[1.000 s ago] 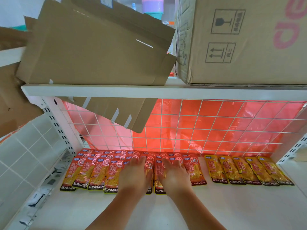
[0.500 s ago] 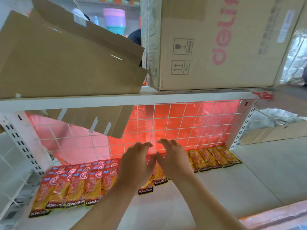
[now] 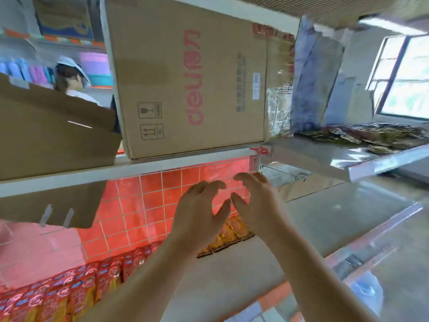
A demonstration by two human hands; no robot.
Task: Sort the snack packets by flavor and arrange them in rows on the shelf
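A row of red snack packets [image 3: 69,293] lies along the back of the white shelf [image 3: 232,270] at the lower left. Several yellow-orange packets [image 3: 229,235] lie further right in the same row, partly hidden by my hands. My left hand [image 3: 199,212] and my right hand [image 3: 255,201] hover side by side above the shelf, raised off the packets. Their fingers are loosely curled and hold nothing. The view is tilted and blurred.
A large "deli" carton [image 3: 190,84] and a flat cardboard piece [image 3: 51,135] sit on the upper shelf board [image 3: 139,168]. A red mesh back panel [image 3: 144,205] closes the rear. Another shelf with loose packets [image 3: 371,135] stands right. A person [image 3: 72,80] stands behind.
Both hands have lifted off the red packets and moved up and right, empty. The camera has swung up and to the right, tilting the view.
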